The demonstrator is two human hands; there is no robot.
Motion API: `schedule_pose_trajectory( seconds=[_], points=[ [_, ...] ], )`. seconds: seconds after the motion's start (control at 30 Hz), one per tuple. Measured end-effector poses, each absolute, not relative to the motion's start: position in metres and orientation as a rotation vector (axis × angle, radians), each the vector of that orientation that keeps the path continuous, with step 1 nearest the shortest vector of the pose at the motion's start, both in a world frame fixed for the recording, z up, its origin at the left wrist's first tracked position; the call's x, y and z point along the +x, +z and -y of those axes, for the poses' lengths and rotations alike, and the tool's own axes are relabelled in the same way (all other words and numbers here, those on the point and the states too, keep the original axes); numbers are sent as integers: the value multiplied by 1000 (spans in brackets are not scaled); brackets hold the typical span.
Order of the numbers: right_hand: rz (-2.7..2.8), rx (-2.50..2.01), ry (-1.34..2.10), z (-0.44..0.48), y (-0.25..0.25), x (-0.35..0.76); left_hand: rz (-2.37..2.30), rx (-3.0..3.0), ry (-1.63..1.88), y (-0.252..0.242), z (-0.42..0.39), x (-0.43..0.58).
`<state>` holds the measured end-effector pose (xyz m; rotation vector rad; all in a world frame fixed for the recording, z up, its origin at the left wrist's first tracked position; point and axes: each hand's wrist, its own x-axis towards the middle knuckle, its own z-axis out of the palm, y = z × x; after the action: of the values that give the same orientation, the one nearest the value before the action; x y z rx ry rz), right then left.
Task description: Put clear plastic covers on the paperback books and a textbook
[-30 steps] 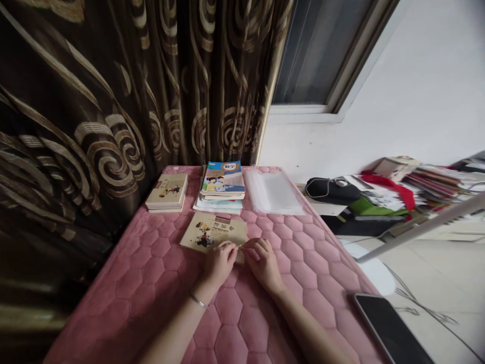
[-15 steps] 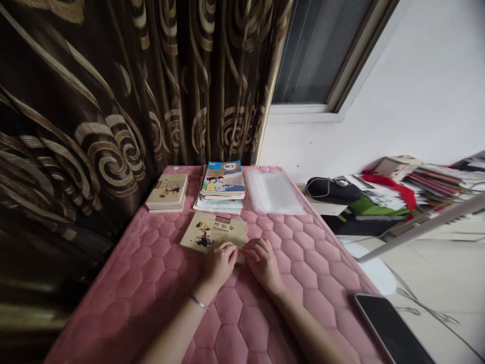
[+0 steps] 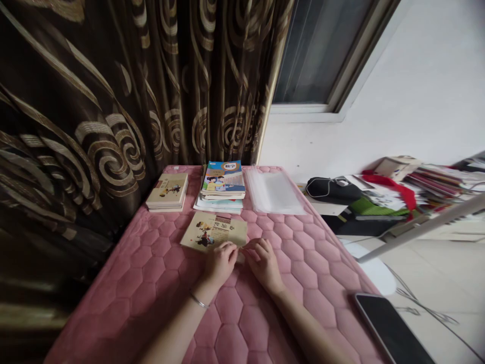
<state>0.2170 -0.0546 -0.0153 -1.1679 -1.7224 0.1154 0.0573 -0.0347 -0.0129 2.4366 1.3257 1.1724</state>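
A beige book (image 3: 214,232) with painted figures on its cover lies flat and slightly turned on the pink quilted surface. At its near right corner, my left hand (image 3: 222,260) is closed, with fingers and thumb pinched on the book's near edge. Just to the right, my right hand (image 3: 262,260) has its fingers curled together, their tips meeting those of the left hand by the same corner. Whatever sits between the right fingertips is too small to make out. The corner itself is partly hidden by both hands.
Beyond the book are a stack of beige books (image 3: 166,192), a pile of textbooks (image 3: 223,179) with a blue cover on top, and clear plastic sleeves (image 3: 275,192). A dark phone (image 3: 390,328) is at the near right edge. A patterned curtain (image 3: 125,101) borders the left.
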Motion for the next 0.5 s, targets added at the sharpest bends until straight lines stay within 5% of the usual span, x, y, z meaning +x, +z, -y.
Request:
schedule_pose_trajectory(
  seconds=[0.5],
  points=[
    [1789, -1184, 95, 54, -20, 217, -1350, 2424, 1146, -16, 35, 57]
  ],
)
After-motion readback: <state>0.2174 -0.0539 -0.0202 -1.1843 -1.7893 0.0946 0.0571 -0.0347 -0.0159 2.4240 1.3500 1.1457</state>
